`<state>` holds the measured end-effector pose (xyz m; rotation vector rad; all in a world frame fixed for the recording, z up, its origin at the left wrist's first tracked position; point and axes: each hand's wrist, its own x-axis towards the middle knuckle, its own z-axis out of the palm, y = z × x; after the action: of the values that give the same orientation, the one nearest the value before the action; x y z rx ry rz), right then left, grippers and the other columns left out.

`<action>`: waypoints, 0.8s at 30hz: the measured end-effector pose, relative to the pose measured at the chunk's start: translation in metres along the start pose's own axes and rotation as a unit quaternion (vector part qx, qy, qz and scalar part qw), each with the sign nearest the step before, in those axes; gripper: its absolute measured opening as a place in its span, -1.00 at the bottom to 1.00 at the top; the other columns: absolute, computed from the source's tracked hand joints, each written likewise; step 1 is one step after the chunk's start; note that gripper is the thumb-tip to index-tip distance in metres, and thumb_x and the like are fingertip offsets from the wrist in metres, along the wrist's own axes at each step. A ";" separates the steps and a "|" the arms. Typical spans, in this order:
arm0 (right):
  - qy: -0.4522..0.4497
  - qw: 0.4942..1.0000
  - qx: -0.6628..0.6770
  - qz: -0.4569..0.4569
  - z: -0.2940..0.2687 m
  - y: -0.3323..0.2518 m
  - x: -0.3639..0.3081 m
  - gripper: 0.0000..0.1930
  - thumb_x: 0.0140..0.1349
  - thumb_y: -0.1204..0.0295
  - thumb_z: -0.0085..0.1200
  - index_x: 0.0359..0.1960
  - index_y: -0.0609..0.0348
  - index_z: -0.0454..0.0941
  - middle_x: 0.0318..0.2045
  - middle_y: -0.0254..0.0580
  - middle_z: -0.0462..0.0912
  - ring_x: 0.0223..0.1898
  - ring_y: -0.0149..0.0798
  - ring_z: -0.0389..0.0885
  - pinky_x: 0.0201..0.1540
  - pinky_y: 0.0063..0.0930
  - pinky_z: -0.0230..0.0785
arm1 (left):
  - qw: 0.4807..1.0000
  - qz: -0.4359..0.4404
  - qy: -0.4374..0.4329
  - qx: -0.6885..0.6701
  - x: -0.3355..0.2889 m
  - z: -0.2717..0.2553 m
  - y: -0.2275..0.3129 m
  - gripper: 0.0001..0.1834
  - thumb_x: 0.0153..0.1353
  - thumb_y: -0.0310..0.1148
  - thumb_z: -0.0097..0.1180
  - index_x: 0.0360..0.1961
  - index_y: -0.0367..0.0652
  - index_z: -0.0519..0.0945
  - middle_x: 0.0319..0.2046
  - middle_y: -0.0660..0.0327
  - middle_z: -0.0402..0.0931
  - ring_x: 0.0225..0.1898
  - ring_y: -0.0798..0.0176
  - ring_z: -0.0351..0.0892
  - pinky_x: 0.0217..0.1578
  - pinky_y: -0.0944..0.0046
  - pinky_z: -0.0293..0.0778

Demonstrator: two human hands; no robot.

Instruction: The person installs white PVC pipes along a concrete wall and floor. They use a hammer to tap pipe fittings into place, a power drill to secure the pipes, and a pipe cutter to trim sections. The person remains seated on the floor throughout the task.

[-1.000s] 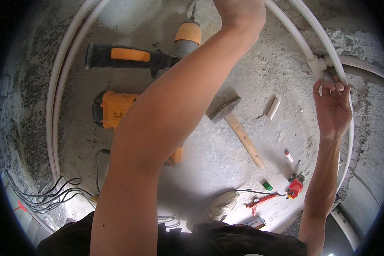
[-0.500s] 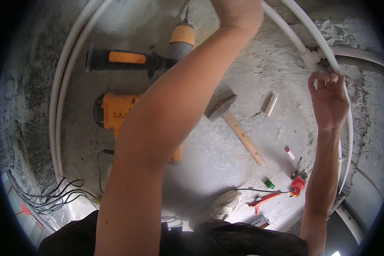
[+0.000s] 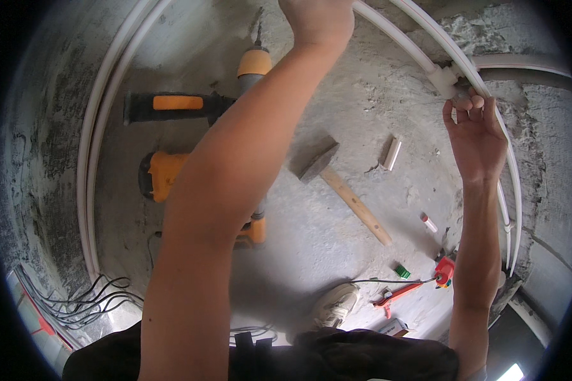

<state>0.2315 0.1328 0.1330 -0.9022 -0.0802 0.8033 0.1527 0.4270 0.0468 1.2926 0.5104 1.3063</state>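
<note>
White pipe [image 3: 419, 60] runs curved along the rough grey wall, joined by a white fitting [image 3: 443, 80] at upper right. Right hand [image 3: 475, 136] has its fingertips closed on the fitting. Left hand [image 3: 318, 22] is raised to the pipe; grip indeterminable. Concrete floor [image 3: 311, 235] bears a hammer [image 3: 337, 181] and an orange rotary drill [image 3: 190, 171].

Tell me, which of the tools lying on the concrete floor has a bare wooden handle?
The hammer, lying mid-floor: grey metal head, plain wooden handle. The power drill is orange and black.
</note>
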 end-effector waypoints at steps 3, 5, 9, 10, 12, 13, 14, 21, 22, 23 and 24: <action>-0.003 1.000 0.001 -0.004 0.002 0.001 0.000 -0.67 0.62 0.28 0.02 0.14 0.34 0.59 -0.23 -0.26 0.72 -0.06 -0.23 0.59 0.41 -0.09 0.22 | 1.000 -0.012 -0.006 -0.007 0.001 0.000 -0.003 -0.90 0.09 -0.64 0.50 -0.40 -0.37 0.76 -0.48 0.29 0.68 -0.40 0.39 0.61 -0.32 0.34 0.55; 0.001 1.000 0.002 -0.004 -0.001 0.001 0.000 -0.67 0.62 0.28 0.01 0.12 0.33 0.60 -0.23 -0.26 0.73 -0.06 -0.24 0.59 0.41 -0.09 0.23 | 1.000 -0.013 -0.010 -0.004 0.002 0.000 -0.004 -0.91 0.09 -0.66 0.48 -0.40 -0.37 0.76 -0.48 0.28 0.68 -0.40 0.39 0.61 -0.31 0.33 0.55; -0.015 1.000 -0.012 -0.004 0.000 0.000 0.000 -0.68 0.63 0.28 -0.02 0.08 0.30 0.63 -0.21 -0.25 0.75 -0.05 -0.25 0.60 0.40 -0.08 0.23 | 1.000 -0.007 -0.014 -0.022 0.004 -0.002 -0.006 -0.94 0.10 -0.68 0.43 -0.41 -0.36 0.76 -0.48 0.29 0.67 -0.40 0.39 0.61 -0.30 0.33 0.55; -0.017 1.000 -0.016 -0.006 0.000 0.001 0.001 -0.69 0.63 0.28 -0.02 0.07 0.28 0.64 -0.20 -0.25 0.75 -0.05 -0.25 0.61 0.40 -0.08 0.24 | 0.999 -0.016 -0.017 -0.027 0.005 -0.002 -0.006 -0.94 0.11 -0.68 0.42 -0.41 -0.36 0.76 -0.48 0.30 0.67 -0.40 0.39 0.61 -0.30 0.33 0.54; -0.018 1.000 -0.024 -0.009 -0.001 0.002 0.001 -0.70 0.64 0.28 -0.02 0.04 0.25 0.65 -0.20 -0.25 0.75 -0.05 -0.25 0.61 0.41 -0.08 0.24 | 0.998 -0.036 -0.023 -0.039 0.004 -0.002 -0.005 -0.95 0.12 -0.67 0.41 -0.42 -0.35 0.76 -0.48 0.31 0.67 -0.40 0.40 0.60 -0.30 0.33 0.53; -0.019 1.000 -0.022 -0.006 -0.001 0.002 0.001 -0.71 0.64 0.28 -0.02 0.03 0.23 0.65 -0.19 -0.25 0.76 -0.05 -0.25 0.61 0.41 -0.08 0.25 | 0.999 -0.040 -0.016 -0.024 0.003 -0.002 -0.004 -0.95 0.13 -0.67 0.41 -0.42 -0.35 0.76 -0.48 0.31 0.67 -0.40 0.40 0.59 -0.31 0.33 0.53; -0.018 1.000 -0.021 -0.003 0.000 0.001 0.000 -0.72 0.63 0.28 -0.02 0.02 0.22 0.65 -0.19 -0.25 0.76 -0.05 -0.25 0.61 0.41 -0.08 0.25 | 0.999 -0.045 -0.009 -0.009 0.002 -0.001 -0.001 -0.96 0.14 -0.66 0.40 -0.42 -0.35 0.76 -0.48 0.32 0.66 -0.40 0.40 0.59 -0.31 0.33 0.52; -0.003 1.000 0.005 0.000 -0.008 -0.004 -0.002 -0.78 0.61 0.32 0.03 -0.01 0.16 0.67 -0.14 -0.23 0.79 -0.05 -0.22 0.64 0.39 -0.08 0.29 | 0.993 -0.110 -0.039 -0.029 0.005 0.000 0.010 -0.95 0.20 -0.61 0.38 -0.40 -0.39 0.77 -0.46 0.33 0.66 -0.39 0.41 0.57 -0.30 0.32 0.49; 0.002 1.000 0.002 0.001 -0.008 -0.004 -0.002 -0.79 0.60 0.32 0.04 -0.02 0.15 0.68 -0.14 -0.23 0.79 -0.05 -0.22 0.65 0.37 -0.09 0.30 | 0.994 -0.102 -0.041 -0.011 0.004 -0.001 0.010 -0.94 0.22 -0.62 0.35 -0.40 -0.39 0.74 -0.46 0.30 0.65 -0.41 0.39 0.57 -0.34 0.31 0.48; 0.005 1.000 0.001 -0.002 -0.008 -0.003 -0.002 -0.79 0.60 0.32 0.05 -0.02 0.15 0.68 -0.14 -0.24 0.80 -0.06 -0.22 0.65 0.36 -0.10 0.32 | 0.995 -0.089 -0.046 0.006 0.002 -0.002 0.011 -0.93 0.24 -0.62 0.31 -0.41 -0.38 0.72 -0.47 0.27 0.64 -0.43 0.36 0.56 -0.38 0.30 0.47; 0.006 1.000 0.003 -0.002 -0.006 0.000 0.000 -0.80 0.59 0.33 0.06 -0.02 0.14 0.69 -0.14 -0.24 0.80 -0.06 -0.22 0.65 0.35 -0.12 0.33 | 0.996 -0.075 -0.050 0.027 0.003 -0.005 0.012 -0.92 0.26 -0.63 0.28 -0.41 -0.38 0.70 -0.48 0.23 0.63 -0.46 0.34 0.55 -0.42 0.29 0.46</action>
<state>0.2337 0.1289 0.1296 -0.9011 -0.0693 0.7947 0.1439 0.4289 0.0566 1.3309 0.5640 1.1047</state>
